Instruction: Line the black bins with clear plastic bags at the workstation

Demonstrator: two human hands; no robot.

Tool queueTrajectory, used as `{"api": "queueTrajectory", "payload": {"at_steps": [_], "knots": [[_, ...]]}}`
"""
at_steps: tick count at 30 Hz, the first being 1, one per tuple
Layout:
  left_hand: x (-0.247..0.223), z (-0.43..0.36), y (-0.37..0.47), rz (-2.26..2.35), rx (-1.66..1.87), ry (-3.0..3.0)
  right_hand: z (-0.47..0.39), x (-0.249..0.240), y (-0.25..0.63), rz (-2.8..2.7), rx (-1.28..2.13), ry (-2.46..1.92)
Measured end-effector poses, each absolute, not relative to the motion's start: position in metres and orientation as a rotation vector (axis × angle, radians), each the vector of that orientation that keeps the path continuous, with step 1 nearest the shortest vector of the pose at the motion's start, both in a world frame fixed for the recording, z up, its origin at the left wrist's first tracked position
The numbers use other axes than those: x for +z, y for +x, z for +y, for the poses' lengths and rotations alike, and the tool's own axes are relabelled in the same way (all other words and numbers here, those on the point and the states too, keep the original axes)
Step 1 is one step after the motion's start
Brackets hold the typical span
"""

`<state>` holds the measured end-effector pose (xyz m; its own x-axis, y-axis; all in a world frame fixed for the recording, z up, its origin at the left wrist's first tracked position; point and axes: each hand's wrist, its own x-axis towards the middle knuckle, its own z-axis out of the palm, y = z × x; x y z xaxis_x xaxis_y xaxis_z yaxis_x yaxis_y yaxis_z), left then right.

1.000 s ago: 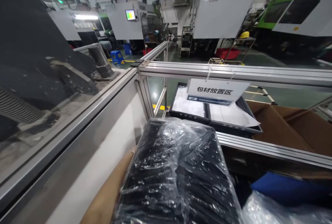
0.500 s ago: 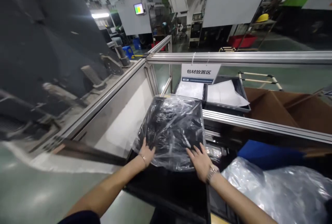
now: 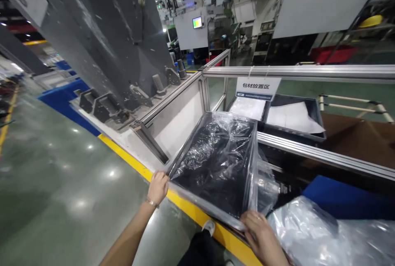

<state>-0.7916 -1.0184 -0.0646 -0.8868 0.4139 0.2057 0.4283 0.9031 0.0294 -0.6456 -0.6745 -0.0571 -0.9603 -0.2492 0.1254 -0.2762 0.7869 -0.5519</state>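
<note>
A black tray wrapped in clear plastic film [image 3: 216,163] lies in front of me, tilted with its far end against the aluminium frame. My left hand [image 3: 158,187] grips its near left corner. My right hand [image 3: 259,229] grips its near right corner at the rim. The film is wrinkled and shiny, so what lies under it is hard to make out.
An aluminium rail [image 3: 308,72] carries a white sign [image 3: 257,88]. Beyond it are dark bins with white sheets [image 3: 290,116] and brown cardboard [image 3: 358,138]. A blue bin [image 3: 345,200] and a clear plastic bag [image 3: 324,237] lie at right. A yellow floor line [image 3: 129,159] runs below; a dark machine [image 3: 117,52] stands left.
The wrapped tray has come back toward me and out past the frame. My hands shifted from lying flat on its near edge to gripping its two near corners. My view swung left.
</note>
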Motion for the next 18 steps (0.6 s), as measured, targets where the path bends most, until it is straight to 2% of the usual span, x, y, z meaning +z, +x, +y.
{"api": "queueTrajectory", "payload": {"at_steps": [2,5,10,12,15,18], "knots": [[-0.066,-1.016,-0.793,-2.739,-0.138,-0.677,-0.670,-0.055,-0.649,-2.763,0.942,0.418],[-0.044,-1.006,-0.801,-2.525,-0.128,-0.784,-0.655,-0.019,-0.667,-2.516,0.885,0.338],[0.034,-0.990,-0.823,-2.193,-0.152,-0.753,-0.636,0.075,-0.695,-2.250,0.624,0.259],[0.062,-0.989,-0.832,-2.086,-0.214,-0.726,-0.634,0.098,-0.697,-2.224,0.582,0.263],[0.079,-0.993,-0.839,-2.057,-0.480,-0.838,-0.633,0.095,-0.690,-2.415,0.584,0.345],[0.056,-1.003,-0.832,-2.333,-0.813,-1.102,-0.632,0.053,-0.670,-2.754,0.526,0.482]]}}
